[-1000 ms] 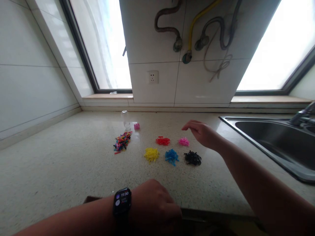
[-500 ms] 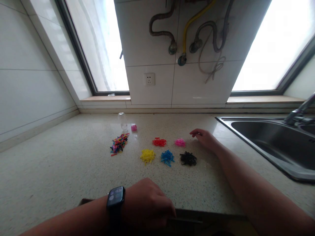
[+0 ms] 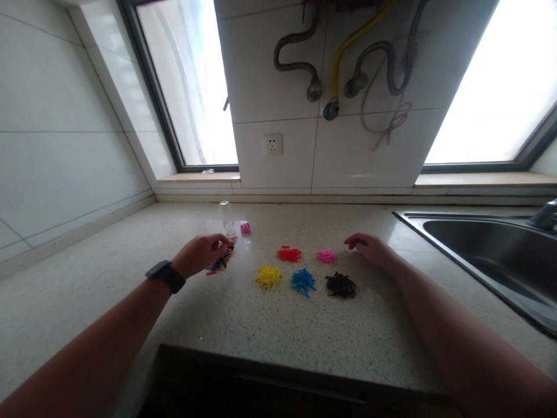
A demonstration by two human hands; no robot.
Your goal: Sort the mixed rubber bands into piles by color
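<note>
My left hand, with a dark watch on the wrist, reaches over a pile of mixed-colour small rubber bands. Its fingertips are at the pile's far end, the thumb apart from the fingers, and the hand covers part of the bands. To the right lie sorted heaps: red bands, pink bands, yellow bands, blue bands and black bands. My right hand rests on the counter just right of the pink heap, fingers loosely bent and apart, holding nothing visible.
Behind the mixed pile stand a clear bottle and a small pink object, perhaps its cap. A steel sink with a tap borders the counter at right. The counter's front edge runs below the heaps.
My left hand has moved from the counter's front edge forward and left to the mixed pile. My right hand stays beside the pink heap. The view has shifted slightly.
</note>
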